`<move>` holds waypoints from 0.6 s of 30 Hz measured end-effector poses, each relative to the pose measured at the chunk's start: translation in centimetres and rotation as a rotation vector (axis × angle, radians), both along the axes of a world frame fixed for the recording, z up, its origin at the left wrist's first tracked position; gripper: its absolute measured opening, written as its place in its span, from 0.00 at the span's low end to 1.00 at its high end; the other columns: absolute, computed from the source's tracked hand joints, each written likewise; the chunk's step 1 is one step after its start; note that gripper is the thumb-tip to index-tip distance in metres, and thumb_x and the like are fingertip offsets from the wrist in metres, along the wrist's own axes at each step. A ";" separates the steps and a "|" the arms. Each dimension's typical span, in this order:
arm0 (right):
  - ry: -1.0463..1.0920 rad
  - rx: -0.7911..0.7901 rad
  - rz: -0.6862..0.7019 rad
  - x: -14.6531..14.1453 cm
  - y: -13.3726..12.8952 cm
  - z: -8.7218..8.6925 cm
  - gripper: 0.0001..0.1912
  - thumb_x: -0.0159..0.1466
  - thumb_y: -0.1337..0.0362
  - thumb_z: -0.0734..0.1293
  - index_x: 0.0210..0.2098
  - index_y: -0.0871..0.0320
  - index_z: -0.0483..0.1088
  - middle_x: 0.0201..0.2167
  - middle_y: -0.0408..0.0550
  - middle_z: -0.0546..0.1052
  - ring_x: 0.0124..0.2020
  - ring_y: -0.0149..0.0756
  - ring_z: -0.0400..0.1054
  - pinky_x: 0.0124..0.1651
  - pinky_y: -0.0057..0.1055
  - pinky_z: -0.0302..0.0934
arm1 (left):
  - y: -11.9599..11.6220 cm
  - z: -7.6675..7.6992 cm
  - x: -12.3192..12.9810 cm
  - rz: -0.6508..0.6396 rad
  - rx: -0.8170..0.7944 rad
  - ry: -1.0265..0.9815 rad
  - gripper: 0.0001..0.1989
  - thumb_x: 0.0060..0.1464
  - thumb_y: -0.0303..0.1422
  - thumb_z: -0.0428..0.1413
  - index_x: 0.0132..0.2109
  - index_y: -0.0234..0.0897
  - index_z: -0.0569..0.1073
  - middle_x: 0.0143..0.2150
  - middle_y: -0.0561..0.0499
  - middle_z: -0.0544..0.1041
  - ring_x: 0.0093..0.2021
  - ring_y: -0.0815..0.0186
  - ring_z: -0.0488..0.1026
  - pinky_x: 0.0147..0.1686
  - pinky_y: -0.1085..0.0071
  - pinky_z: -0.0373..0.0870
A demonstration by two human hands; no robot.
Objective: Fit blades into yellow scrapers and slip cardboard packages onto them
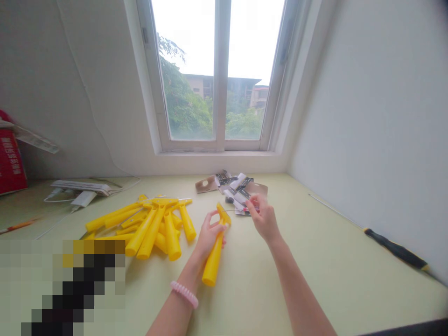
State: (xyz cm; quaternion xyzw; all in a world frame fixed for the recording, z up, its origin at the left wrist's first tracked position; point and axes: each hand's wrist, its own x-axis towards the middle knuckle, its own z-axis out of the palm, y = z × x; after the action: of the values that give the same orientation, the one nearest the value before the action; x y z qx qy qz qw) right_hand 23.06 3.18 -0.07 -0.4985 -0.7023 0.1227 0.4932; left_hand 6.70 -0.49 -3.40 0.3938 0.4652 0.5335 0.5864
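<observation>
My left hand (210,229) is wrapped round a yellow scraper (214,261), near its head, with the hollow handle end pointing down toward me. My right hand (262,217) pinches a small screwdriver (231,210); its thin metal shaft reaches left to the scraper's head, and most of its handle is hidden by the fingers. Whether the tip sits in a screw is too small to tell. Left of my left hand lies a pile of similar yellow scrapers (154,228). Just beyond my right hand are loose cardboard packaging cards (241,183) in black, white and brown.
A long screwdriver (394,248) with a black and yellow handle lies along the right wall. White power strips (84,198) with cables and a red box (12,161) are at the far left. An orange pen-like thing (21,225) lies nearer. The window (220,93) is straight ahead.
</observation>
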 end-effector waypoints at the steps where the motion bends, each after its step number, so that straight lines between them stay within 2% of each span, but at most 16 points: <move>1: -0.006 -0.003 0.026 0.0 0.0 0.0 0.09 0.62 0.57 0.57 0.30 0.56 0.61 0.22 0.42 0.69 0.21 0.30 0.63 0.26 0.25 0.55 | 0.0 0.1 0.0 0.005 -0.005 0.000 0.26 0.40 0.27 0.53 0.49 0.43 0.56 0.31 0.54 0.71 0.13 0.72 0.65 0.13 0.74 0.60; 6: -0.001 0.046 0.157 -0.3 -0.3 0.1 0.08 0.59 0.59 0.60 0.29 0.56 0.60 0.23 0.41 0.68 0.24 0.29 0.64 0.27 0.23 0.57 | -0.1 0.3 -0.3 0.003 -0.006 0.007 0.27 0.41 0.28 0.53 0.51 0.42 0.55 0.27 0.55 0.70 0.14 0.71 0.65 0.14 0.74 0.61; 10: 0.021 0.061 0.071 -0.4 -0.5 0.3 0.10 0.57 0.58 0.62 0.24 0.57 0.60 0.19 0.39 0.66 0.19 0.27 0.61 0.24 0.23 0.55 | -0.1 0.3 -0.2 -0.024 0.015 0.009 0.27 0.41 0.28 0.54 0.50 0.42 0.55 0.27 0.55 0.71 0.14 0.71 0.65 0.13 0.74 0.60; 14: 0.058 -0.009 0.003 -0.1 -0.3 0.3 0.13 0.55 0.56 0.64 0.22 0.57 0.61 0.18 0.41 0.69 0.20 0.29 0.64 0.25 0.25 0.57 | -0.2 0.3 0.0 -0.012 0.014 0.009 0.27 0.40 0.28 0.54 0.49 0.42 0.56 0.31 0.54 0.71 0.13 0.72 0.64 0.13 0.74 0.60; 18: 0.115 -0.081 0.035 0.0 0.0 0.3 0.13 0.54 0.54 0.64 0.22 0.57 0.63 0.19 0.43 0.72 0.20 0.31 0.65 0.24 0.26 0.58 | -0.3 0.5 0.1 0.011 0.004 0.001 0.27 0.40 0.28 0.54 0.49 0.43 0.56 0.32 0.54 0.71 0.13 0.73 0.64 0.13 0.75 0.60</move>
State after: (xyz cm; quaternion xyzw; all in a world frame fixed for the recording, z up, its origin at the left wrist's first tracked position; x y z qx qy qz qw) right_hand 23.04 3.19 0.24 -0.4977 -0.6760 0.1881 0.5099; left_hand 6.82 -0.74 -2.93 0.3927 0.4668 0.5374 0.5823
